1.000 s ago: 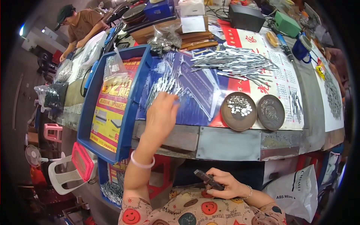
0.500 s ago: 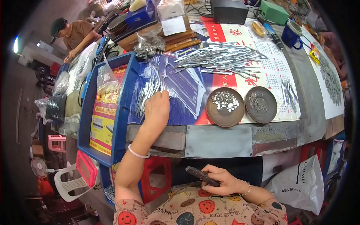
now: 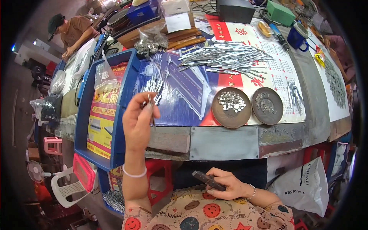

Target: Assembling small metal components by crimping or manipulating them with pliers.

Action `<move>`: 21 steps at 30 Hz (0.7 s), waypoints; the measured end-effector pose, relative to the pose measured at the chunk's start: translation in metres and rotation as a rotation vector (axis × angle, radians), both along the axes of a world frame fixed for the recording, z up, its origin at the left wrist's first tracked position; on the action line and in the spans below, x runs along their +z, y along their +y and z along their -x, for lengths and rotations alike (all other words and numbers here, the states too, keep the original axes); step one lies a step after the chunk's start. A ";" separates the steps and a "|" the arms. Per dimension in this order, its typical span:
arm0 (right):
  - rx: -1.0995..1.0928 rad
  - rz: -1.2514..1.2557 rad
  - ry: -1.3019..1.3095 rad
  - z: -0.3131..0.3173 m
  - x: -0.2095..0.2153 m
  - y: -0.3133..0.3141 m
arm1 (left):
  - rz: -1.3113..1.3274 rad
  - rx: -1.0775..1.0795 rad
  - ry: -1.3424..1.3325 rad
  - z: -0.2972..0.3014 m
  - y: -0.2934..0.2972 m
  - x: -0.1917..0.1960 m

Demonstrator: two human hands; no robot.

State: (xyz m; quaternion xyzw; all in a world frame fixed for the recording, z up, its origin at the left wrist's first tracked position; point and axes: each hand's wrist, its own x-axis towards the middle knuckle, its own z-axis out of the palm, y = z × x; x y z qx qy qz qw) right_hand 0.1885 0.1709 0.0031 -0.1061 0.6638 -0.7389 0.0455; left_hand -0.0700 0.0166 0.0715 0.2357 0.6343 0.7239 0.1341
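My left hand (image 3: pixel 138 124) is raised at the table's front edge by the blue tray. It pinches a thin metal strip (image 3: pixel 150 99) between thumb and fingers. Beyond it lies a pile of similar silver strips (image 3: pixel 154 85), partly hidden by the hand. Close to my body, my right hand (image 3: pixel 230 185) is closed round a dark, blunt-ended hand tool (image 3: pixel 205 178), its exact kind unclear. A larger heap of silver-grey strips (image 3: pixel 226 57) spreads across the printed sheets. Two brown dishes stand near the front: the left dish (image 3: pixel 220 118) holds shiny round discs, the right dish (image 3: pixel 267 119) small metal bits.
A deep blue tray (image 3: pixel 122 126) with a printed sheet and plastic bag stands at the left. Farther back are a bag of metal parts (image 3: pixel 151 45), a black box (image 3: pixel 234 12) and a blue mug (image 3: pixel 298 35). Another person (image 3: pixel 73 32) works at the far left.
My left hand has drawn back from the strip pile toward me and to the left, lifting a strip. My right hand stays almost still with the tool.
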 end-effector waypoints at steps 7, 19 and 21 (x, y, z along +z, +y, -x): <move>-0.038 -0.068 -0.015 0.010 0.004 -0.004 | -0.216 -0.130 -0.094 -0.050 -0.002 -0.027; -0.189 -0.409 0.090 0.032 0.049 0.008 | -0.298 -0.218 -0.164 -0.069 -0.007 -0.050; -0.240 -0.606 0.166 0.039 0.062 0.013 | -0.275 -0.258 -0.098 -0.069 -0.008 -0.053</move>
